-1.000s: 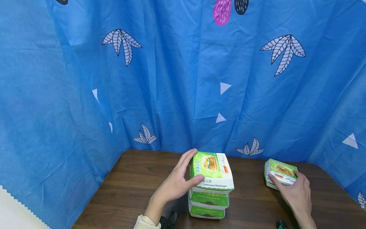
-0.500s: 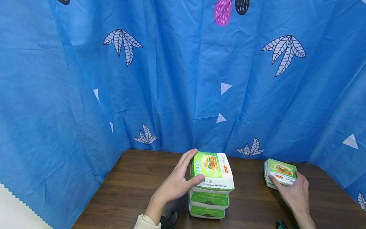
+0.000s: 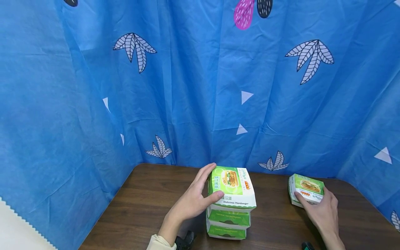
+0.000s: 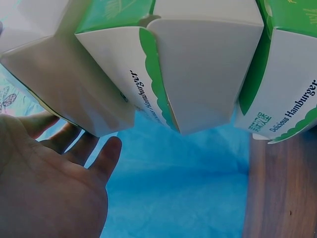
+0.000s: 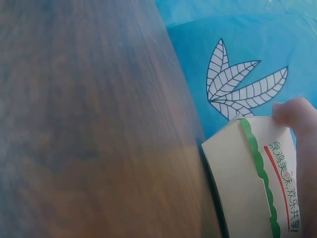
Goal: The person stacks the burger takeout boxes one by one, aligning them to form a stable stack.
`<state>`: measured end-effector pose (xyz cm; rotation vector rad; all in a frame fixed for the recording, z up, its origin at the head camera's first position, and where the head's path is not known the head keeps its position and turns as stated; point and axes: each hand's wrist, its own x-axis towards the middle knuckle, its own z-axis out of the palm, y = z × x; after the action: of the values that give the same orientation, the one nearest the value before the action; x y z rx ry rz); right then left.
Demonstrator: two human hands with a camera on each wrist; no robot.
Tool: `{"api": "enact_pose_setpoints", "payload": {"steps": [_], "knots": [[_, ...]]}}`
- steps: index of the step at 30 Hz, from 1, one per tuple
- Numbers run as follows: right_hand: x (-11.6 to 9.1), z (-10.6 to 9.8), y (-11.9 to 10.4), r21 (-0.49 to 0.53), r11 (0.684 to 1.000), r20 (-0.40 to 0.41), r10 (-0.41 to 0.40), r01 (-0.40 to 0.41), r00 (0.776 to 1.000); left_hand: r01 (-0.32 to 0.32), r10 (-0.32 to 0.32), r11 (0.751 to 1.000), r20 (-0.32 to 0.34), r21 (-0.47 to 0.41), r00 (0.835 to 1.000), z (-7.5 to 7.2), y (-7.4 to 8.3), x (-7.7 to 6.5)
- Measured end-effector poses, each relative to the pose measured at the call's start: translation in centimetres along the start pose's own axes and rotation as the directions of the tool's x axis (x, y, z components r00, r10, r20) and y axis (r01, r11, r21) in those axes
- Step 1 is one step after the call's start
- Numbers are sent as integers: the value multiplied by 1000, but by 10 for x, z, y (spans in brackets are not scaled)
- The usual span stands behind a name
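In the middle of the head view stands a stack of green-and-white hamburger boxes; the top box (image 3: 231, 185) shows a burger picture, with a middle box (image 3: 229, 218) and a bottom box (image 3: 226, 232) beneath. My left hand (image 3: 190, 201) rests against the top box's left side, its fingers fairly straight and the thumb over the near left corner. Its fingertips touch the box in the left wrist view. Farther right, my right hand (image 3: 323, 210) grips another hamburger box (image 3: 307, 189) across its width, thumb on the left; its far fingers are mostly hidden.
The dark brown wooden table (image 3: 147, 194) has rounded far corners. A blue patterned curtain (image 3: 193, 86) hangs behind it and along both sides. Between the stack and the right box lies a strip of table. A dark wrist strap (image 3: 185, 240) sits at my left wrist.
Almost nothing differs: both hands and all boxes keep their places. The right hand's fingers have shifted very slightly, and the head view has drifted a little.
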<state>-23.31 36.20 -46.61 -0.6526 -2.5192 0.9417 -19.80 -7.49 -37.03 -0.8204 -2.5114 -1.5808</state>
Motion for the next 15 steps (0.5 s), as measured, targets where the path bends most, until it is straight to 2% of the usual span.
{"api": "enact_pose_setpoints", "payload": {"steps": [15], "knots": [[0,-4,-6,6,999,22,52,-52,998,-4,4,1000,-5,-1,1000,0,0,0]]}}
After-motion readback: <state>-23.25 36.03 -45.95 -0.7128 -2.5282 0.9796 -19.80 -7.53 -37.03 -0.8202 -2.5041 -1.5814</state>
